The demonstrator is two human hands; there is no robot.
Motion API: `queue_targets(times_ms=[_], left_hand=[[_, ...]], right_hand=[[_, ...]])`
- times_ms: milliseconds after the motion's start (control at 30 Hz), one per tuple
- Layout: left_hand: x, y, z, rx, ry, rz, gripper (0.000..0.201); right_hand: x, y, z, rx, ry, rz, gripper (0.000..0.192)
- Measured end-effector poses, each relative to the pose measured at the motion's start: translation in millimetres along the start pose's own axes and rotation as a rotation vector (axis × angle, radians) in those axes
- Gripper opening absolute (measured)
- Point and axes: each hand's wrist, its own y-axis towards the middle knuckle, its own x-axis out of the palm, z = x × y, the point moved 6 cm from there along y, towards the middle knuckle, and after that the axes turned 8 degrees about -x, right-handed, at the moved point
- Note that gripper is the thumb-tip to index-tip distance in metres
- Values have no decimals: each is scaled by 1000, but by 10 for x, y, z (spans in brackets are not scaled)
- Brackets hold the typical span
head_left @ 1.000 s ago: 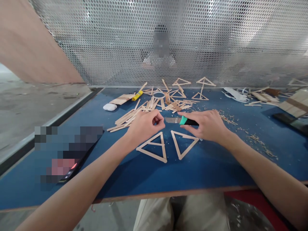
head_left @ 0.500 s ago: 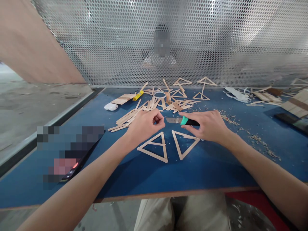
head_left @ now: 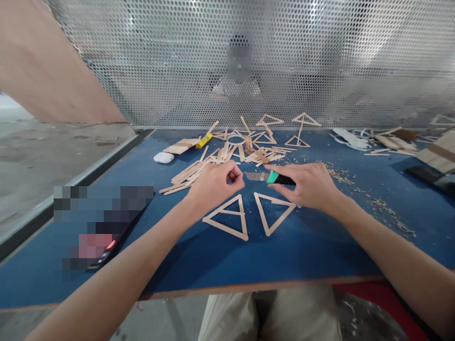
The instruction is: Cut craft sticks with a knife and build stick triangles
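My right hand [head_left: 311, 184] grips a utility knife [head_left: 280, 178] with a black and teal handle. Its blade is out and points left, toward my left hand [head_left: 218, 182]. That hand is curled with thumb and fingertips pinched together; whatever they hold, if anything, is too small to make out. Just below my hands, two triangles of craft sticks lie flat on the blue table. The left triangle [head_left: 243, 222] has a crossbar inside it, and the right triangle [head_left: 262, 215] has an extra stick along its top edge.
Loose craft sticks [head_left: 185, 176] are piled behind my left hand, near a yellow glue tube [head_left: 204, 140] and a white case [head_left: 164, 157]. A tape ring [head_left: 236, 139] and more stick triangles [head_left: 297, 141] lie farther back. Wood scraps [head_left: 386, 213] litter the right; a phone [head_left: 119, 227] lies left.
Almost nothing differs. The knife and both hands keep nearly the same place, with only a very slight shift of the blade.
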Motion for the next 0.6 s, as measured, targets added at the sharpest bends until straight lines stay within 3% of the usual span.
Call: queue_targets(times_ms=[367, 600], left_hand=[[34, -14, 18, 51, 25, -35, 6], [74, 18, -20, 72, 8, -74, 7]], right_hand=[[3, 2, -12, 17, -9, 16, 52], [-32, -25, -164, -5, -168, 38, 56]])
